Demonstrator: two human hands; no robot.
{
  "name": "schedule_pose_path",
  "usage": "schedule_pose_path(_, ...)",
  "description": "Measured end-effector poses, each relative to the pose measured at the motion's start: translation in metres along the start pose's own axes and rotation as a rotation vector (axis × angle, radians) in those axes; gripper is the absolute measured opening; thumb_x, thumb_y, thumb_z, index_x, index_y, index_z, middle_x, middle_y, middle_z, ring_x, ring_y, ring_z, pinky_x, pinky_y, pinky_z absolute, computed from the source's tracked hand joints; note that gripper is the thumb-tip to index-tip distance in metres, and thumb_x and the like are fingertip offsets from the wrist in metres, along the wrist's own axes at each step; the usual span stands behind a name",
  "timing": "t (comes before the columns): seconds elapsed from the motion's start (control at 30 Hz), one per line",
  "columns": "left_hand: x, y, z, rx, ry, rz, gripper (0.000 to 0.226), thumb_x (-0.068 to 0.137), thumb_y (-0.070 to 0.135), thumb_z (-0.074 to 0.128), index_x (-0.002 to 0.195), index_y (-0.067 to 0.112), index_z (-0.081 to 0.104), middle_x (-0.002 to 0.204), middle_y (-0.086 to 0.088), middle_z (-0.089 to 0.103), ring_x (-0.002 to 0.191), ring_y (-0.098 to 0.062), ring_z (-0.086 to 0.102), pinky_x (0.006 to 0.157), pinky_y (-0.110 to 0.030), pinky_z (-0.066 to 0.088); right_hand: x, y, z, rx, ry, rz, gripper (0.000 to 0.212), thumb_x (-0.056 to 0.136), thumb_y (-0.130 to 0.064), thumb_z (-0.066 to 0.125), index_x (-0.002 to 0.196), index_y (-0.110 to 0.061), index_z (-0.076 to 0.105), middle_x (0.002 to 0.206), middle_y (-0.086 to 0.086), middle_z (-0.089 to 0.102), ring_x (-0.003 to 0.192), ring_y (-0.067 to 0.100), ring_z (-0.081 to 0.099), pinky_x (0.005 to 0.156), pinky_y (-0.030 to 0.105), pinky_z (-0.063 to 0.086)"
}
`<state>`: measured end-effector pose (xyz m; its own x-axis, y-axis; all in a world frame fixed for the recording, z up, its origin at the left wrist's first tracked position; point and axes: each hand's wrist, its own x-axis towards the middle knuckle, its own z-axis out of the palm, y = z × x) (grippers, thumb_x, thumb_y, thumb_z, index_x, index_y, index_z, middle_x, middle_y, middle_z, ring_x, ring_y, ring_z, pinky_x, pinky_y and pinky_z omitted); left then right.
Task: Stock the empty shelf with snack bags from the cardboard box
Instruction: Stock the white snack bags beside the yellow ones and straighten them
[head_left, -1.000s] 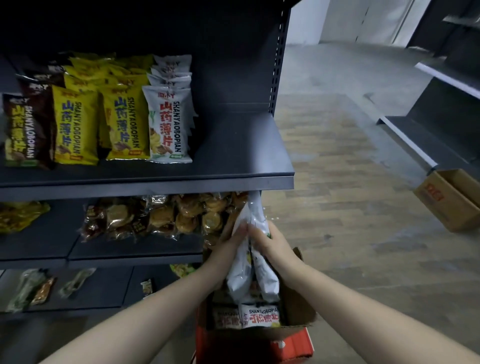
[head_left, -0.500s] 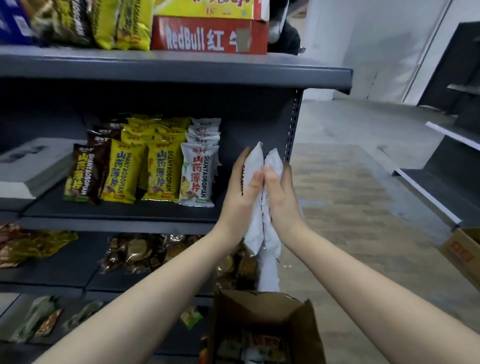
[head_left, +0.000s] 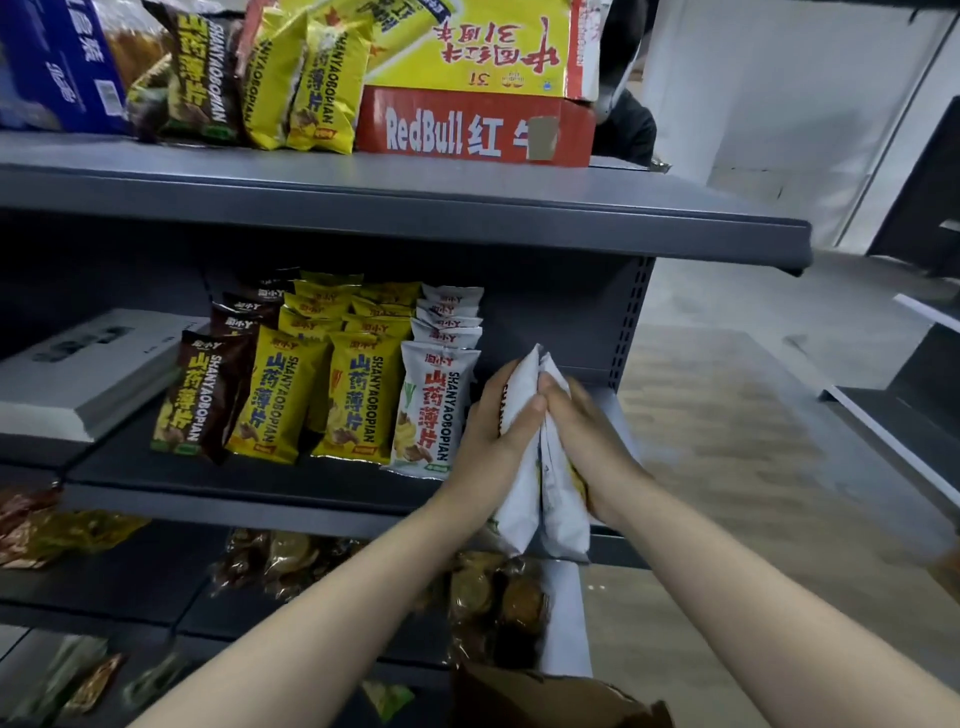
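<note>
Two or more white snack bags (head_left: 540, 499) stand on edge, pressed between my left hand (head_left: 493, 441) and my right hand (head_left: 587, 447). I hold them over the front right part of the grey middle shelf (head_left: 291, 483), just right of the white bag row (head_left: 436, 410). Rows of yellow bags (head_left: 353, 400) and brown bags (head_left: 202, 395) stand further left on that shelf. The rim of the cardboard box (head_left: 550, 696) shows at the bottom edge, below my arms.
The top shelf (head_left: 467, 208) carries a red RedBull carton (head_left: 467, 124), loose snack bags and a blue box. A grey flat box (head_left: 88, 369) lies at the shelf's left. Clear-wrapped pastries (head_left: 493, 603) fill the shelf below. An aisle with wooden floor opens to the right.
Both hands lifted the white bags out of the cardboard box, up past the lower shelf, and brought them forward to the middle shelf beside the white row. The view tilted upward.
</note>
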<state>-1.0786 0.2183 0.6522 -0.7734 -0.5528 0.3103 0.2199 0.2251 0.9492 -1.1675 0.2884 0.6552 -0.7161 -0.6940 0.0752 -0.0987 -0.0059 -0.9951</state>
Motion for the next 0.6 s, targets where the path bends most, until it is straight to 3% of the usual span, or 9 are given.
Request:
schedule_pose_path(0.07, 0.014, 0.001, -0.012, 0.017, 0.019, 0.022, 0.035, 0.097, 0.029, 0.05, 0.125, 0.046, 0.039, 0.119, 0.033, 0.047, 0.108, 0.023, 0.044, 0.093, -0.002, 0.037, 0.017, -0.004, -0.002, 0.018, 0.007, 0.019, 0.03, 0.095, -0.047, 0.051, 0.117, -0.029, 0.058, 0.112, -0.012, 0.066, 0.099, 0.004, 0.064, 0.09, 0.029, 0.05)
schedule_pose_path(0.13, 0.025, 0.004, -0.027, -0.033, 0.082, 0.001, 0.038, 0.096, 0.034, 0.05, 0.131, 0.041, 0.039, 0.119, 0.034, 0.045, 0.11, 0.018, 0.044, 0.092, -0.002, 0.036, 0.04, -0.005, -0.005, 0.003, 0.113, -0.001, 0.019, 0.097, -0.043, 0.05, 0.107, -0.029, 0.056, 0.101, -0.017, 0.06, 0.091, -0.002, 0.057, 0.077, 0.018, 0.044)
schedule_pose_path(0.2, 0.035, 0.004, -0.045, -0.095, 0.159, 0.014, 0.045, 0.092, 0.042, 0.054, 0.134, 0.035, 0.042, 0.13, 0.021, 0.05, 0.122, -0.001, 0.048, 0.103, -0.023, 0.04, 0.066, -0.004, -0.006, -0.095, 0.227, -0.07, 0.021, 0.097, -0.041, 0.05, 0.103, -0.022, 0.057, 0.088, -0.015, 0.055, 0.083, 0.002, 0.054, 0.07, 0.018, 0.04)
schedule_pose_path(0.27, 0.041, 0.005, -0.065, -0.105, 0.211, 0.053, 0.042, 0.09, 0.044, 0.055, 0.131, 0.036, 0.046, 0.129, 0.012, 0.056, 0.119, -0.007, 0.054, 0.102, -0.035, 0.043, 0.094, 0.001, -0.004, -0.186, 0.314, -0.114, 0.029, 0.094, -0.04, 0.055, 0.112, -0.017, 0.058, 0.09, -0.011, 0.058, 0.081, 0.004, 0.055, 0.068, 0.015, 0.042)
schedule_pose_path(0.37, 0.05, 0.007, -0.091, -0.138, 0.218, 0.074, 0.029, 0.089, 0.047, 0.054, 0.117, 0.053, 0.051, 0.125, 0.013, 0.059, 0.119, -0.011, 0.056, 0.102, -0.043, 0.042, 0.134, 0.016, 0.001, -0.366, 0.429, -0.14, 0.049, 0.087, -0.049, 0.06, 0.128, -0.023, 0.053, 0.118, 0.007, 0.055, 0.096, 0.015, 0.056, 0.079, 0.025, 0.046)
schedule_pose_path(0.43, 0.057, 0.008, -0.104, -0.154, 0.222, 0.075, 0.03, 0.086, 0.051, 0.054, 0.115, 0.057, 0.048, 0.127, 0.019, 0.057, 0.121, -0.009, 0.053, 0.105, -0.043, 0.04, 0.154, 0.023, 0.009, -0.509, 0.481, -0.134, 0.055, 0.087, -0.051, 0.059, 0.134, -0.023, 0.049, 0.124, 0.01, 0.045, 0.101, 0.024, 0.054, 0.085, 0.034, 0.047)
schedule_pose_path(0.5, 0.066, 0.01, -0.113, -0.158, 0.229, 0.104, 0.038, 0.085, 0.048, 0.05, 0.124, 0.05, 0.047, 0.127, 0.02, 0.057, 0.119, -0.003, 0.054, 0.103, -0.037, 0.041, 0.171, 0.028, 0.019, -0.589, 0.516, -0.137, 0.057, 0.088, -0.053, 0.057, 0.136, -0.024, 0.047, 0.125, 0.011, 0.041, 0.107, 0.034, 0.053, 0.087, 0.041, 0.05)
schedule_pose_path(0.6, 0.076, 0.006, -0.123, -0.158, 0.232, 0.118, 0.047, 0.086, 0.049, 0.052, 0.132, 0.041, 0.046, 0.13, 0.017, 0.057, 0.121, -0.007, 0.054, 0.105, -0.042, 0.04, 0.191, 0.032, 0.032, -0.665, 0.583, -0.095, 0.06, 0.089, -0.054, 0.054, 0.136, -0.018, 0.045, 0.128, 0.015, 0.039, 0.117, 0.037, 0.044, 0.084, 0.042, 0.045)
